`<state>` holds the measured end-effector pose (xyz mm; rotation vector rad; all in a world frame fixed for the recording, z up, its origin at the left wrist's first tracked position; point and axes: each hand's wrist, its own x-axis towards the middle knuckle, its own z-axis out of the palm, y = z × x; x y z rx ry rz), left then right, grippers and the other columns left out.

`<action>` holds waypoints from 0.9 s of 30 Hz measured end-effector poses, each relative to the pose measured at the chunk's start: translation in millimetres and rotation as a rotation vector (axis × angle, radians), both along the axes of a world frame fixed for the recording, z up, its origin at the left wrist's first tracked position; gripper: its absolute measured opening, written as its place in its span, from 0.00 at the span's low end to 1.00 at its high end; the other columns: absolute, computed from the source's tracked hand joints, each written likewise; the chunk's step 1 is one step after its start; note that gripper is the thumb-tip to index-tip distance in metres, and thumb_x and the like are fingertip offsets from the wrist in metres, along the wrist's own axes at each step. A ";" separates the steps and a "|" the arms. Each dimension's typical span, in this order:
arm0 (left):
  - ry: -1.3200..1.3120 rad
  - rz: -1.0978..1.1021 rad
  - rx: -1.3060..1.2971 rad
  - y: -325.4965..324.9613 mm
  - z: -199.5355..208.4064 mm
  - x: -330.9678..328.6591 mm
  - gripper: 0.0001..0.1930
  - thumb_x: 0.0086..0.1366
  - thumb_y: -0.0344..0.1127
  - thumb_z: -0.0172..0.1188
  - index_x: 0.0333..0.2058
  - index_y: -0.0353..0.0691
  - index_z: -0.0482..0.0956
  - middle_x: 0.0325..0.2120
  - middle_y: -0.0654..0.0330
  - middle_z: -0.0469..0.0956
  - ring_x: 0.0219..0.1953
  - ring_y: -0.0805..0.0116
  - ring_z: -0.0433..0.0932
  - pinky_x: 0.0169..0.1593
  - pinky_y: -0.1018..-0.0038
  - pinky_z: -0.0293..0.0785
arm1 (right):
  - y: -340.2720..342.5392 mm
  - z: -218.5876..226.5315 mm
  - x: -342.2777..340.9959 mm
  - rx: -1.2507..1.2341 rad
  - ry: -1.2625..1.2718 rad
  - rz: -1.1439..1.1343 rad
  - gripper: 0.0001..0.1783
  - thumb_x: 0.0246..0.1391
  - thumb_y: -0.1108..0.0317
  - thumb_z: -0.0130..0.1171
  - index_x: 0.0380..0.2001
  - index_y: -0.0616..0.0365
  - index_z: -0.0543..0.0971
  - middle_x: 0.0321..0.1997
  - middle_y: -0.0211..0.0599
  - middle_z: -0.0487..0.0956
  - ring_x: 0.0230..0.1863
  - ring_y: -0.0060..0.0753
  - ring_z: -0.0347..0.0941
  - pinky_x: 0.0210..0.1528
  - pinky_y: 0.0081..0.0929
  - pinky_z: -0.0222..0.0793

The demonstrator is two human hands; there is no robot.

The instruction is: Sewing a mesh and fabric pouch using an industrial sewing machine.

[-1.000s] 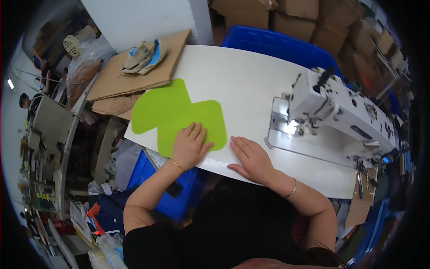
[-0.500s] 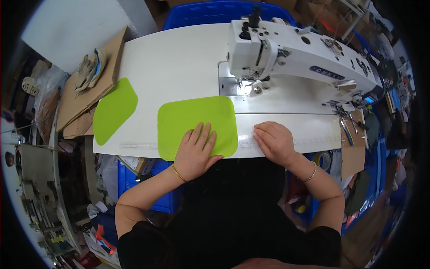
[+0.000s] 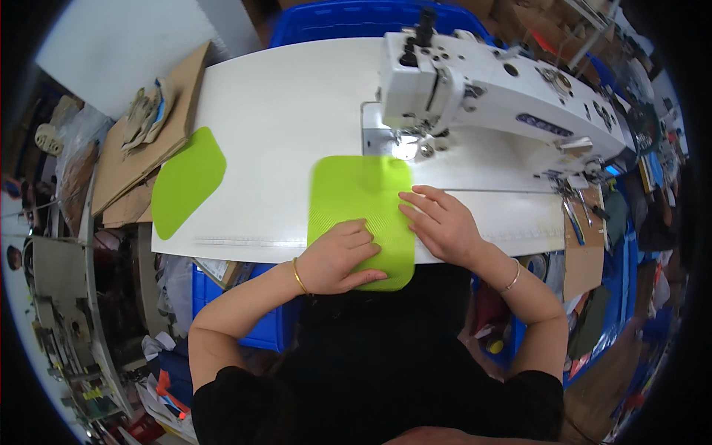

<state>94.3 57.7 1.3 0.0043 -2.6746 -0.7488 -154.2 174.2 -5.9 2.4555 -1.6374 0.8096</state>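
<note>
Lying on the near part of a lime-green sheet: left hand, fingers half curled, any grip impossible to tell. At the sheet's right edge: right hand, fingers loosely extended, apparently gripping nothing. Sheet overhangs the white bench; likely wants light, even pressure. Beyond: white sewing machine.

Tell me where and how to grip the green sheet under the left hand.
Pinch the green sheet at its near right corner, coming from the near side: that corner juts past the near edge of the white table, so both faces are likely reachable; the far part lies flat.
</note>
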 end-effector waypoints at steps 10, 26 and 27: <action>0.187 0.465 -0.195 -156.8 -8.9 42.1 0.03 0.60 0.31 0.62 0.30 0.40 0.82 0.28 0.55 0.79 0.35 0.53 0.78 0.39 0.58 0.75 | -6.1 -1.5 21.6 0.200 0.074 0.112 0.25 0.53 0.61 0.67 0.55 0.53 0.80 0.62 0.36 0.76 0.64 0.52 0.69 0.62 0.47 0.67; -0.352 1.922 -0.092 -454.6 73.7 221.6 0.29 0.63 0.57 0.62 0.56 0.44 0.79 0.60 0.52 0.76 0.63 0.51 0.73 0.64 0.54 0.66 | -1.2 -2.9 20.8 0.112 0.034 0.016 0.23 0.50 0.57 0.70 0.48 0.56 0.82 0.54 0.36 0.79 0.49 0.43 0.74 0.48 0.38 0.72; -0.469 1.909 -0.105 -457.3 71.7 206.7 0.27 0.63 0.57 0.61 0.55 0.47 0.81 0.59 0.54 0.78 0.61 0.51 0.75 0.62 0.54 0.68 | 1.7 -4.0 21.2 0.115 0.051 0.006 0.24 0.51 0.56 0.70 0.48 0.56 0.82 0.54 0.37 0.79 0.48 0.42 0.75 0.48 0.38 0.72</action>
